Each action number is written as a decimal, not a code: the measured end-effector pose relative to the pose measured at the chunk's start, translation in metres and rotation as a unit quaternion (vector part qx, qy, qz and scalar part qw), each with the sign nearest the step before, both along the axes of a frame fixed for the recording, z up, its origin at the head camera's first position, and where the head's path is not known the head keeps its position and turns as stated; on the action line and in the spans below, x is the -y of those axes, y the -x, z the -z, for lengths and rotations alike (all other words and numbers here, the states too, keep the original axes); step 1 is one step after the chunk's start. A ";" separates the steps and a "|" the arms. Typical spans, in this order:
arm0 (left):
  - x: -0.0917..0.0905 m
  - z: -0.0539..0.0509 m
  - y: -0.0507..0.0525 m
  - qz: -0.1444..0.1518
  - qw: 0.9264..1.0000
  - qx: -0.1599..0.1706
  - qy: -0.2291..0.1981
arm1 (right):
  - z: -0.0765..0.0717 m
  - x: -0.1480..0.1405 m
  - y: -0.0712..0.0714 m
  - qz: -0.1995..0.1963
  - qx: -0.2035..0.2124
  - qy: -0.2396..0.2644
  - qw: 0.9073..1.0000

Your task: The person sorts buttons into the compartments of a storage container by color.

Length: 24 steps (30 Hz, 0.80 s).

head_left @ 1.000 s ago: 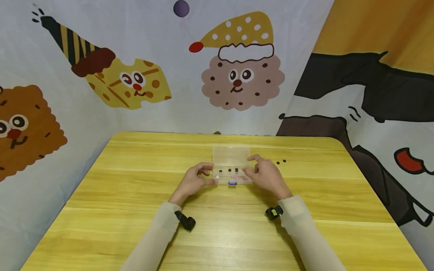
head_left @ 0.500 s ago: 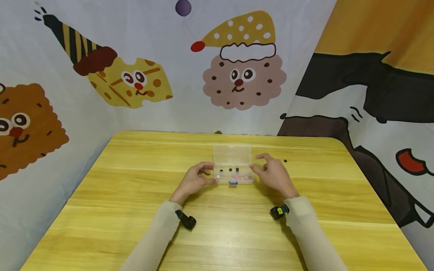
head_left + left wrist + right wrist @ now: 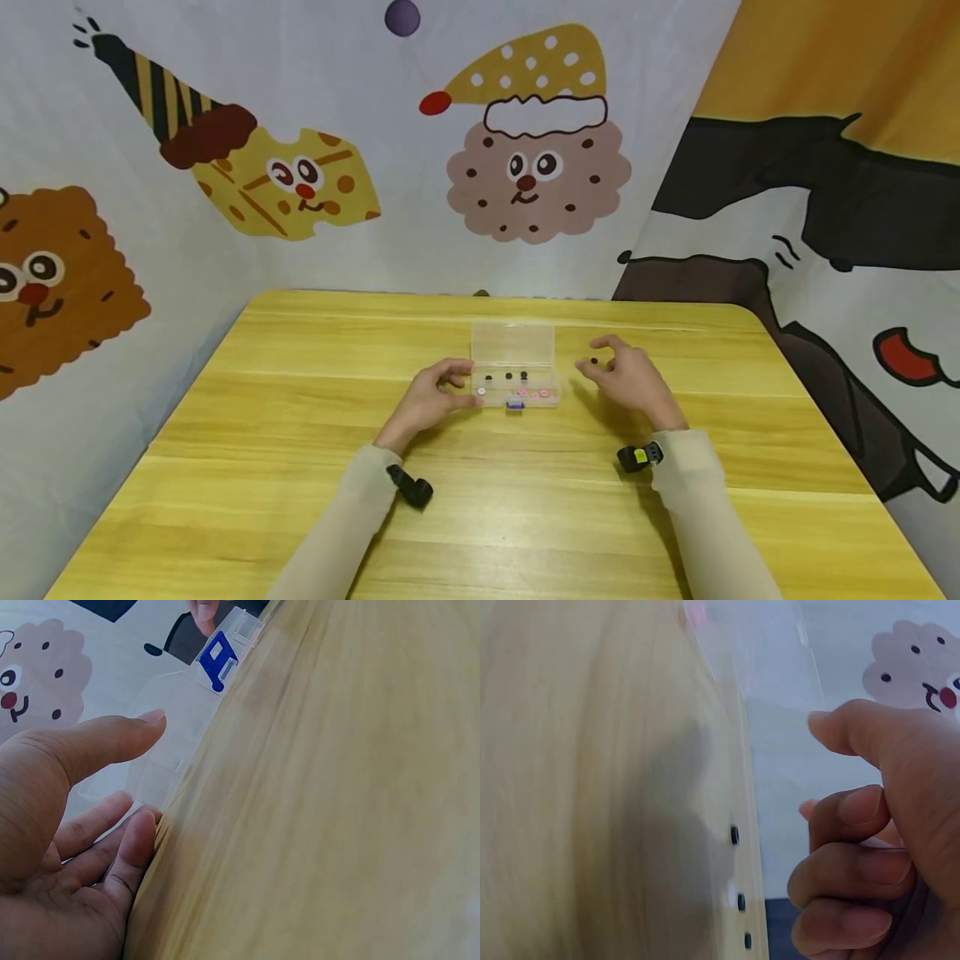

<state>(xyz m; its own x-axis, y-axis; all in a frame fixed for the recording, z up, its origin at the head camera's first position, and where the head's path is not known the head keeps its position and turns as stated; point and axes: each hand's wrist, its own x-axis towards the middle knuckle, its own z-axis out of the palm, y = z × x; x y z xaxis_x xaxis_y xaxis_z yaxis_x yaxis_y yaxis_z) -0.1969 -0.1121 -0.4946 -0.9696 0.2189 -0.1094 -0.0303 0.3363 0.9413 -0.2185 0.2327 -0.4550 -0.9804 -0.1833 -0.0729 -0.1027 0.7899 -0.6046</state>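
nearest on the wooden table, before the person, is the clear box, its blue latch at the front. the left hand holds its left end between thumb and fingers; if this grip loosens, i think the light box could slide, and the pink pieces in its near row may mix. behind them, three black pieces lie inside. the right hand is beside the box, grasping nothing, thumb and forefinger apart, with a loose black piece visible in the gap. so small a piece may skip away, i judge, if fingertips press only its edge. farther, the transparent lid stands raised; a knuckle could knock it down. last comes the printed cloth.
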 end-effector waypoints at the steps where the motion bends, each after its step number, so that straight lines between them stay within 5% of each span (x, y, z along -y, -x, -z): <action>1: 0.000 0.000 0.000 0.000 1.000 0.000 -0.001 | 0.000 -0.002 0.000 -0.001 0.001 -0.001 1.000; 24: 0.000 -0.001 -0.001 0.004 1.000 -0.001 -0.003 | 0.003 -0.032 0.002 0.000 0.065 -0.033 0.997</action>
<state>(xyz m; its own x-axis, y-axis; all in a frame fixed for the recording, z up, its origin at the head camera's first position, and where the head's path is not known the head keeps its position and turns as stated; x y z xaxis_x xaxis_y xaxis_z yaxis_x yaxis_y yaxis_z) -0.1964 -0.1124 -0.4937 -0.9679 0.2279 -0.1060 -0.0252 0.3317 0.9430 -0.2208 0.2644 -0.4584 -0.9618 -0.1748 -0.2105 -0.0281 0.8284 -0.5594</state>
